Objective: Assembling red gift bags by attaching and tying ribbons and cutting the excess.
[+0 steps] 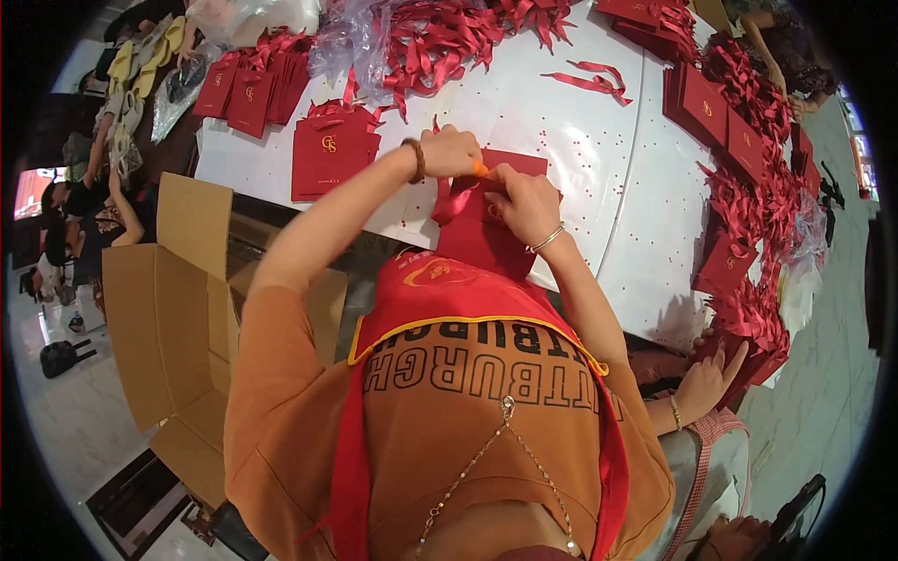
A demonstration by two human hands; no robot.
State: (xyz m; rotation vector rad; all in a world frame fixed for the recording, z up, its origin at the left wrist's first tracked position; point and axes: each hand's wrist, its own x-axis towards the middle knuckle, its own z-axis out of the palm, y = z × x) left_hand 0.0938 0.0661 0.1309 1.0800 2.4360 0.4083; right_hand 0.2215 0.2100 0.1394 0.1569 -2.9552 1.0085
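Directly beneath the fingers of both hands, at the near edge of the white worktop [585, 145], I locate a red bag [482, 247]. Its panel shows on the near side of the fingers; a second red panel [517, 162] shows just beyond them. I cannot make out whether both belong to one bag. A red ribbon [456, 203] loops just below the left hand [447, 152] and runs toward the right hand [530, 201].

Right fingers: thumb and index drawn together, apparently pinching the ribbon. Left fingers: curled beside them, tips partly hidden; I cannot make out what they grip. An orange band [480, 168] sits where the hands meet.

For clean ribbon handling, I judge the following advisable:
1. Pinch close to the bag, not far along the loop.
2. Lay the ribbon flat; glossy strip twists easily.
3. Steady the panel with spare fingers to avoid creasing.
4. Pull lightly and evenly.

Left of the fingers, near the left wrist, I note a stack of red bags [329, 159]. Beyond the fingers lie heaped ribbons [440, 51]; a loose ribbon [599, 82] lies well apart, to their far right.
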